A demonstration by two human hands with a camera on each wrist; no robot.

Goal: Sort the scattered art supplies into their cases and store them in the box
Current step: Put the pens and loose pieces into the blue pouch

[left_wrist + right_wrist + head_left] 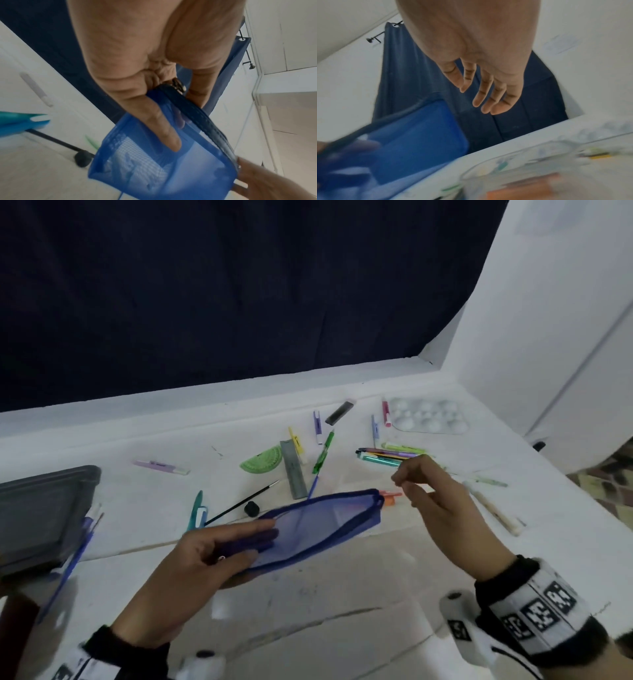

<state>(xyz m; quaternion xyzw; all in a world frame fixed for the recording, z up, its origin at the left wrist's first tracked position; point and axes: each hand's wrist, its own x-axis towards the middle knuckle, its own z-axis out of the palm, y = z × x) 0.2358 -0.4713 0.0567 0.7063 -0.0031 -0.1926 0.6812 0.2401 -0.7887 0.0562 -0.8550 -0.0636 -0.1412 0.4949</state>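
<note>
A blue mesh zip pouch is held just above the white table. My left hand grips its near end, thumb on the outside and fingers seen through the mesh. Its zipper edge gapes open. My right hand hovers at the pouch's far right end with fingers loosely bent and empty; in the right wrist view the fingers hang relaxed above the pouch. An orange marker lies just beyond that end. A bundle of coloured pens lies behind my right hand.
A grey box stands at the left edge with blue pens beside it. Scattered on the table: a green protractor, grey ruler, black brush, teal pens, purple marker, white palette.
</note>
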